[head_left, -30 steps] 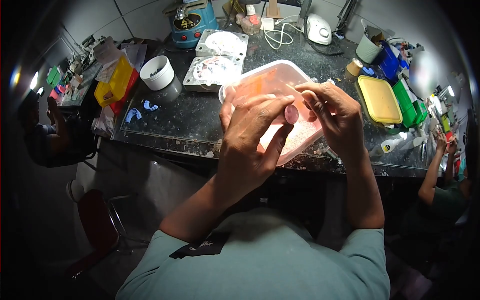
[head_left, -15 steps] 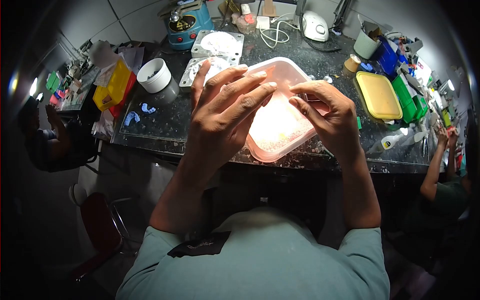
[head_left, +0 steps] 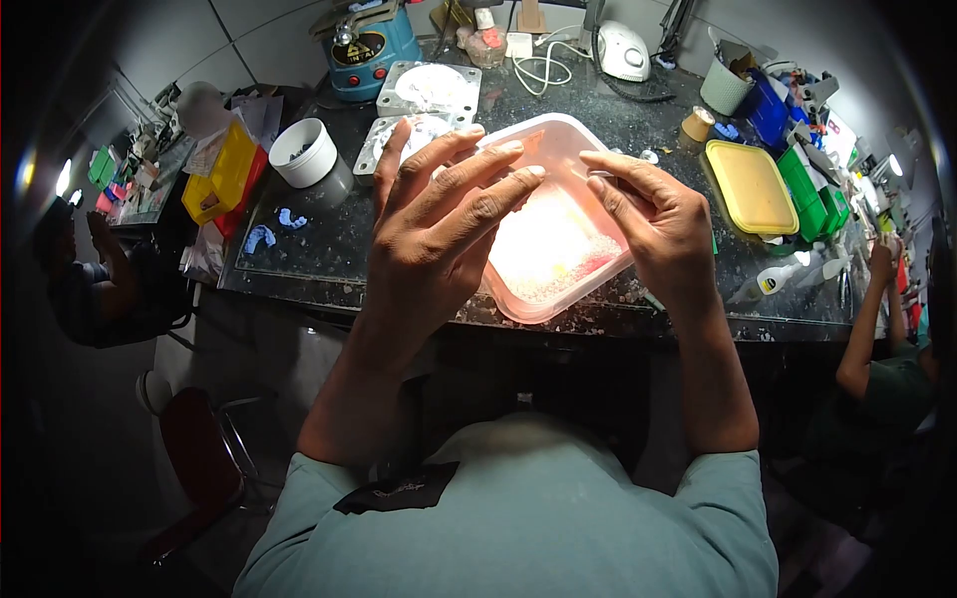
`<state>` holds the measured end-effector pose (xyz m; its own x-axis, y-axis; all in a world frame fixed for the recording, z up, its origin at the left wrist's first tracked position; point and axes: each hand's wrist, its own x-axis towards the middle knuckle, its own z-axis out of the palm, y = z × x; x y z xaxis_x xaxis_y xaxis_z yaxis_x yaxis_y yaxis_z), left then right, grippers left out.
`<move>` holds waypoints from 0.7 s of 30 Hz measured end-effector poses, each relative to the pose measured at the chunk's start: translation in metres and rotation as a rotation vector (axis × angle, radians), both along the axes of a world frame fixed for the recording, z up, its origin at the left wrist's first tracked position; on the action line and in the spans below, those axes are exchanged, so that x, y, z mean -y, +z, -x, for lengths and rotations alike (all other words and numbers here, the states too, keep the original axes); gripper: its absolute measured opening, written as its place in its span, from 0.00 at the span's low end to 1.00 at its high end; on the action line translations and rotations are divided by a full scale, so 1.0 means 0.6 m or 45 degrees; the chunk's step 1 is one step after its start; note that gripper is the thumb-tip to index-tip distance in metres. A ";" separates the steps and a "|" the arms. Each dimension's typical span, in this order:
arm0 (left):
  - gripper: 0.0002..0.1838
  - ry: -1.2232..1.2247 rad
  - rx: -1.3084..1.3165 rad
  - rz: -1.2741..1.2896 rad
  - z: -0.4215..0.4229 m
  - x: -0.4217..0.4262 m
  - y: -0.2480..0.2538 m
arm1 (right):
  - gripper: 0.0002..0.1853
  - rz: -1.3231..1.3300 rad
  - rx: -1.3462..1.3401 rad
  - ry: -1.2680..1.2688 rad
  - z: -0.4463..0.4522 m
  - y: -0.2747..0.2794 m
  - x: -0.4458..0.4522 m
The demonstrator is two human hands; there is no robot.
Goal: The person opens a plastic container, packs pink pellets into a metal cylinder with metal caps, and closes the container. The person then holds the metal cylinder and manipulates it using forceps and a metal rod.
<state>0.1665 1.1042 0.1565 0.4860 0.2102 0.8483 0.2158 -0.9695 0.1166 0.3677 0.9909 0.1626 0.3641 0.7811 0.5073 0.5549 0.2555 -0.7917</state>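
My left hand is raised over the left side of a translucent plastic tub, fingers spread, its thumb and palm side hidden. Across the tub, my right hand is closed in a pinch; a small, thin, shiny bit shows at its fingertips, too small to name. The two hands are apart. Pale pink crumbs lie in the brightly lit tub, with a darker pink patch near its right wall.
Behind are two metal moulds, a blue machine and a white device. A white cup and blue pieces lie left; a yellow lid and bottle right. Other people sit at both sides.
The round pink piece between my left hand's fingertips is no longer visible. My left hand has moved left and its fingers have spread. My right hand stays pinched, shifted slightly left.
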 end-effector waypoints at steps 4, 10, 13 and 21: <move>0.17 -0.002 -0.002 0.005 0.000 0.002 0.006 | 0.13 0.055 0.003 0.032 -0.004 0.009 -0.001; 0.16 0.022 -0.005 -0.001 -0.002 0.006 0.005 | 0.13 0.075 0.036 0.032 -0.015 0.002 0.001; 0.19 0.028 0.010 0.000 -0.003 0.001 -0.002 | 0.12 0.148 -0.158 0.067 -0.013 0.004 0.002; 0.19 -0.225 0.216 0.730 -0.005 0.007 -0.012 | 0.12 0.090 -0.377 0.174 -0.012 0.020 -0.005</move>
